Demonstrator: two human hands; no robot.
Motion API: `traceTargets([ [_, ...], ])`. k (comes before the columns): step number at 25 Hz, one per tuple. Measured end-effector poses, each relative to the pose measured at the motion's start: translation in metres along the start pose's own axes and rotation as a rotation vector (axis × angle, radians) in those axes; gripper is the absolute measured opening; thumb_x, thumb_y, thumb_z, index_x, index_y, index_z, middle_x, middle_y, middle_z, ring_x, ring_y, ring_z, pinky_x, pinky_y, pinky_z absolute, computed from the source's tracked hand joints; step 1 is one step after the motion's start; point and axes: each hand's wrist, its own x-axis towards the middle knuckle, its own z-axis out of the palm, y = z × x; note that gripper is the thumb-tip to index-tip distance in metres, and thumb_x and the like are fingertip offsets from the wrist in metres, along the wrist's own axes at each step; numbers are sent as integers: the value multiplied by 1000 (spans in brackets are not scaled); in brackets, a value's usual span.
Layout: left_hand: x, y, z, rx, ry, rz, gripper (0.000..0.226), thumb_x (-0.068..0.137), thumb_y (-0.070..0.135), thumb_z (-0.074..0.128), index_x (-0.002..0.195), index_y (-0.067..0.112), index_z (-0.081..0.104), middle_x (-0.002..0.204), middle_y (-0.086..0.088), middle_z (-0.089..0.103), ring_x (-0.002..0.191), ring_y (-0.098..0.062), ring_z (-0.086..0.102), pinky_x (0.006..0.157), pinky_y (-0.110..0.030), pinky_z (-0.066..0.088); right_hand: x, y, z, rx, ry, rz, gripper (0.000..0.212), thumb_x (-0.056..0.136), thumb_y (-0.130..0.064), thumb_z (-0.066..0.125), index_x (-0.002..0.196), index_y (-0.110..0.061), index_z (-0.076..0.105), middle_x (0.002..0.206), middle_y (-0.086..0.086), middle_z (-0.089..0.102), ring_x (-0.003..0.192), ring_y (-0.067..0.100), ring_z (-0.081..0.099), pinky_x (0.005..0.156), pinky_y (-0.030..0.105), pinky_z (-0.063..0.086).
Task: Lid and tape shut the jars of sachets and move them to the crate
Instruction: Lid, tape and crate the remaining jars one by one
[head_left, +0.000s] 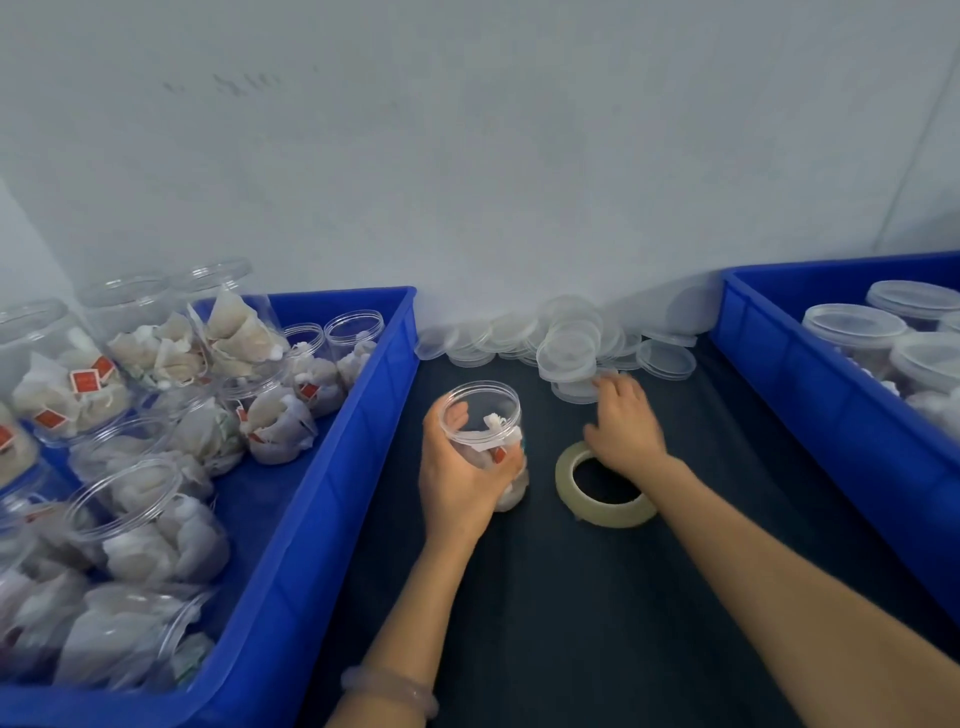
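fingers (506, 461) of the left hand (457, 473) curl round the open jar (480, 415), thumb on the far side, gripping it over the dark mat (571, 597) between the left crate (332, 447) and the tape roll (565, 470). white sachets (493, 422) show inside the jar, and it has no lid. the right hand (623, 431) reaches past the tape roll, which lies flat on the mat, and its fingertips (605, 387) meet the pile of clear lids (566, 345) against the wall; blur there hides whether they pinch a lid or only touch it. the left crate holds unlidded jars of sachets (156, 525), some tipped over. the right crate (810, 395) holds lidded jars (852, 325). a pale bracelet (389, 693) circles the left wrist.
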Motion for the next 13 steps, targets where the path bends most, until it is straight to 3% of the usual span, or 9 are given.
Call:
traceTargets([
  [3, 1, -3, 1, 3, 3, 7, 85, 53, 60, 75, 130, 46, 40, 129, 24, 55, 120, 13, 49, 91, -5, 37, 17, 17, -3, -372, 10, -79, 63, 93, -17, 60, 150, -13, 34, 152, 6, 40, 145, 23, 30, 120, 42, 22],
  [6, -1, -5, 1, 5, -20, 5, 88, 53, 63, 73, 132, 43, 40, 130, 24, 55, 121, 14, 48, 90, 1, 36, 20, 21, -9, -477, 99, -150, 39, 90, -20, 67, 127, -19, 56, 128, 3, 59, 122, 22, 51, 104, 35, 39],
  [9, -4, -6, 3, -10, -60, 13, 87, 55, 62, 76, 133, 44, 41, 129, 26, 56, 119, 17, 48, 89, 2, 36, 12, 10, -14, -134, 217, -92, 18, 94, -18, 63, 109, -11, 57, 112, 6, 61, 100, 24, 57, 76, 33, 46],
  [13, -7, -5, 3, -45, -118, 40, 88, 57, 58, 79, 134, 44, 40, 130, 24, 56, 121, 13, 49, 90, -4, 39, -14, -28, -28, 593, 335, 39, 8, 102, -28, 54, 104, -24, 47, 85, -13, 67, 79, 14, 68, 70, 35, 52],
])
